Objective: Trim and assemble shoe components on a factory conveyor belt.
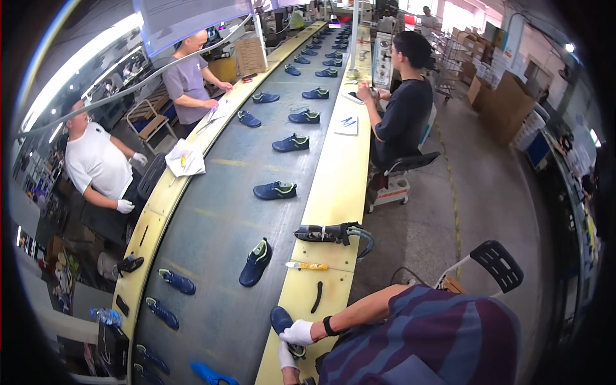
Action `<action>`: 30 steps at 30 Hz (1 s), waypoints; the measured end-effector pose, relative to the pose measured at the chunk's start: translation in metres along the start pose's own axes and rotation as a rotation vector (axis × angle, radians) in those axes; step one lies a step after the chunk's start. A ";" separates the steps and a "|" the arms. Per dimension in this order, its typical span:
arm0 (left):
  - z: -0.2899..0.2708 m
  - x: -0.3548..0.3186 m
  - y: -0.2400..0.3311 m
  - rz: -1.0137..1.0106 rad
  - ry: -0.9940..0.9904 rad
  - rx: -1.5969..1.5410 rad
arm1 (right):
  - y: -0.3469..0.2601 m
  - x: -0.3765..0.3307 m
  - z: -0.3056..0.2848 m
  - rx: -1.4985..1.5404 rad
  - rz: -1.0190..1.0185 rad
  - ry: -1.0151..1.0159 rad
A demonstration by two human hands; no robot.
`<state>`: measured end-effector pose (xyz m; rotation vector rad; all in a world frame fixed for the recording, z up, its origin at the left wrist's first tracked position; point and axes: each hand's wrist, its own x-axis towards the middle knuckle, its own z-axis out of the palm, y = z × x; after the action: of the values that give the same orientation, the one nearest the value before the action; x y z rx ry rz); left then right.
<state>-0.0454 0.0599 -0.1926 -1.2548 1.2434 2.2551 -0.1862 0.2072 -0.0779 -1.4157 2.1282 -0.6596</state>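
A dark blue sneaker (280,317) with a pale green collar lies over the inner edge of the yellow side ledge (289,292), close in front of me. My right hand (298,333), in a white glove with a black band at the wrist, is closed over the middle of the shoe. Lower down, my left hand (287,356), also gloved in white, grips it near the heel; its fingers are partly hidden. Beyond my hands on the ledge lie a black curved strip (317,297), a yellow-handled tool (307,265) and a black wrapped device (327,232) with a hose.
Several dark blue sneakers, including one nearby (256,262), sit along the grey conveyor belt (212,237). A bright blue object (208,373) is at its lower end. Co-workers (404,96) sit or stand on both sides. A black chair (497,265) is behind me.
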 end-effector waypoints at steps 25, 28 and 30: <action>-0.058 -0.004 -0.047 0.434 0.113 0.608 | -0.006 0.052 0.029 -0.116 -0.036 -0.249; -0.062 -0.003 -0.050 0.421 0.131 0.663 | -0.008 0.038 0.023 -0.203 -0.135 -0.163; -0.063 0.000 -0.045 0.418 0.132 0.714 | -0.008 0.032 0.025 -0.183 -0.137 -0.114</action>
<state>0.0167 0.0371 -0.2334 -0.9248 2.2584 1.6745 -0.1756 0.1714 -0.0965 -1.6667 2.0589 -0.4306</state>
